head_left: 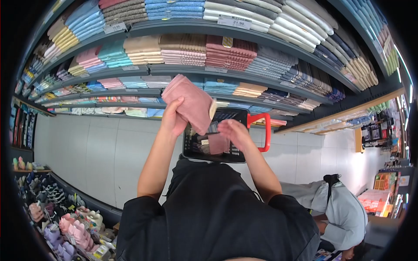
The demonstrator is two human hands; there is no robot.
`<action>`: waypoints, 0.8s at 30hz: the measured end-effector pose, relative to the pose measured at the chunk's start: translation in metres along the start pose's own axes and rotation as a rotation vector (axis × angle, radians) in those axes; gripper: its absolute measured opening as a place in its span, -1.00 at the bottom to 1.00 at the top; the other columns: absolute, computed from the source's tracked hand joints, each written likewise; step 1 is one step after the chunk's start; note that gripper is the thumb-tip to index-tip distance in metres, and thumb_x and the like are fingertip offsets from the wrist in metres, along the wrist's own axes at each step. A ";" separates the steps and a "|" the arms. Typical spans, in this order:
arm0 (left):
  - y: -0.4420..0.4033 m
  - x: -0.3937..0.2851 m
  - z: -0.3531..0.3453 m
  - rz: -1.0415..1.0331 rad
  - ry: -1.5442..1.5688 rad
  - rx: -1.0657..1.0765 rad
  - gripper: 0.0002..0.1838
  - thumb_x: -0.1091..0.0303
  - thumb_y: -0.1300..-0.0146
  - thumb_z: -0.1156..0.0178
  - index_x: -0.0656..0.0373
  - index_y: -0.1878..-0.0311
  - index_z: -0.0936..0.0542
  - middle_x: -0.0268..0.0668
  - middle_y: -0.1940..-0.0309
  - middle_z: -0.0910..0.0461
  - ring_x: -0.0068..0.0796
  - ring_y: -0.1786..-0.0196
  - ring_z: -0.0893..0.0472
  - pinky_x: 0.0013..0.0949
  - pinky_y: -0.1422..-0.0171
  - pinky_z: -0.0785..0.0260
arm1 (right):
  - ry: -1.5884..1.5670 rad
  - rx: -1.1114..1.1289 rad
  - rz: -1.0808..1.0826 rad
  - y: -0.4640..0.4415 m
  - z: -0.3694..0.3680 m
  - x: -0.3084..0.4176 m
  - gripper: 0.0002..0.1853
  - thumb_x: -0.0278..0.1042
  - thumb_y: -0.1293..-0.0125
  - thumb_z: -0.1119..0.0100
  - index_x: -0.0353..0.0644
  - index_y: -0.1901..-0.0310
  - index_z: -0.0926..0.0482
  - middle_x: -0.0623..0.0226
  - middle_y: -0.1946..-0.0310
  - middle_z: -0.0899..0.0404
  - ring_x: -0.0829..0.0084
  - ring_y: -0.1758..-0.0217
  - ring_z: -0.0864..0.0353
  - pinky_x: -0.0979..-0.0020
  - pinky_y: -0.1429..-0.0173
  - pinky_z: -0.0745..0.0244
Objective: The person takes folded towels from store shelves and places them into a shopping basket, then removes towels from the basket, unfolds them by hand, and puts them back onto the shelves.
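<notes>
A folded pink towel [191,102] with a pale tag on its edge is gripped by my left hand [175,117], its thumb laid across the front. My right hand [235,132] hovers over the basket, a little right of the towel, with loosely bent fingers apart and nothing visible in them. Beneath both hands is a black shopping basket [239,155] with a red handle [267,132]. Inside it lie another folded pink cloth [217,143] and some darker items that I cannot make out.
Shelves [183,29] of folded towels in many colours run across the front, with price labels on their edges. At the lower left is a bin of slippers [78,232]. A person in light clothing [344,213] bends down at my right.
</notes>
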State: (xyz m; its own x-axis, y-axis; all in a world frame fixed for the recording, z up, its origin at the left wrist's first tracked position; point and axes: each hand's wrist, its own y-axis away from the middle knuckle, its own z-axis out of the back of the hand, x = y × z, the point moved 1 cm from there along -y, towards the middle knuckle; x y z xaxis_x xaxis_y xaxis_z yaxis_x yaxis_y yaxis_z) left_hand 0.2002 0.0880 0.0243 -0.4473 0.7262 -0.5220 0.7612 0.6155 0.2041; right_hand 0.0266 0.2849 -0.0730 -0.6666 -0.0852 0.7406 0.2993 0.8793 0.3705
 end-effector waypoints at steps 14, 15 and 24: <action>-0.007 -0.060 0.076 0.156 -0.059 0.079 -0.21 0.19 -0.11 -0.30 0.19 -0.38 -0.21 -0.15 -0.31 -0.34 -0.16 -0.39 -0.31 -0.02 -0.43 -0.19 | -0.250 -0.100 0.155 -0.078 -0.137 0.012 -0.60 -0.38 -0.33 -0.21 -0.22 -0.17 -0.41 0.28 0.01 -0.58 0.40 -0.03 -0.61 0.25 -0.13 -0.54; -0.007 -0.065 0.078 0.164 -0.038 0.094 -0.20 0.17 -0.11 -0.31 0.19 -0.39 -0.22 -0.14 -0.31 -0.34 -0.16 -0.39 -0.31 -0.04 -0.43 -0.20 | -0.202 -0.122 0.175 -0.079 -0.137 0.011 -0.61 -0.40 -0.32 -0.23 -0.22 -0.15 -0.43 0.30 0.04 -0.59 0.43 0.00 -0.63 0.29 -0.09 -0.56; -0.030 -0.072 0.082 0.365 0.118 0.178 -0.24 0.03 -0.21 -0.29 0.24 -0.36 -0.28 -0.11 -0.25 -0.43 -0.18 -0.24 -0.49 -0.08 -0.32 -0.35 | 0.066 -0.045 0.128 -0.073 -0.115 0.054 -0.59 -0.46 -0.27 -0.24 -0.28 -0.14 -0.43 0.29 0.04 -0.60 0.47 0.05 -0.66 0.38 -0.04 -0.60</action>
State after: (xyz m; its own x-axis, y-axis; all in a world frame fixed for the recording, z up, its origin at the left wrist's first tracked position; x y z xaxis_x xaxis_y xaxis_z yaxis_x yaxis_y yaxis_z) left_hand 0.2485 -0.0077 -0.0122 -0.1758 0.9232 -0.3418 0.9443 0.2563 0.2066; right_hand 0.0475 0.1619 0.0041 -0.5749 -0.0054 0.8182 0.4103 0.8632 0.2940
